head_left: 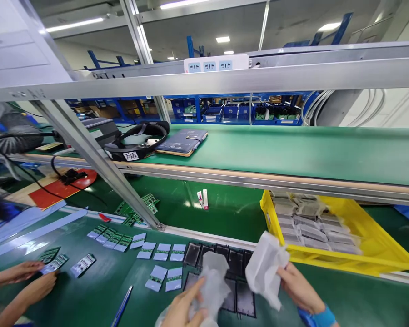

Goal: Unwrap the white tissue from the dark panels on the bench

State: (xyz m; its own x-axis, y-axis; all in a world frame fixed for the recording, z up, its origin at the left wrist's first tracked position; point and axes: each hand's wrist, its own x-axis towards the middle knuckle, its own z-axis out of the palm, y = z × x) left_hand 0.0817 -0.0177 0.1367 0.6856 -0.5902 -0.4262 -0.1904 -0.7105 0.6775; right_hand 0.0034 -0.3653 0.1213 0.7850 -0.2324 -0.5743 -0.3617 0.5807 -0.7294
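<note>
My left hand (pixel 184 306) grips a crumpled translucent plastic bag (pixel 214 277) at the bottom centre. To its right, my right hand (pixel 298 288), with a blue wristband, holds a white pouch (pixel 266 268) raised above the green mat. Both bags hang over a black compartment tray (pixel 225 259) lying on the mat. A yellow bin (pixel 368 254) with several packed grey pouches stands just right of my right hand.
Small green circuit boards in clear sleeves (pixel 160 252) lie in rows left of the tray. A co-worker's hands (pixel 27 277) handle boards at the far left. A blue pen (pixel 122 306) lies near the front. The upper shelf (pixel 293 152) carries a notebook (pixel 182 141) and headset (pixel 139 141).
</note>
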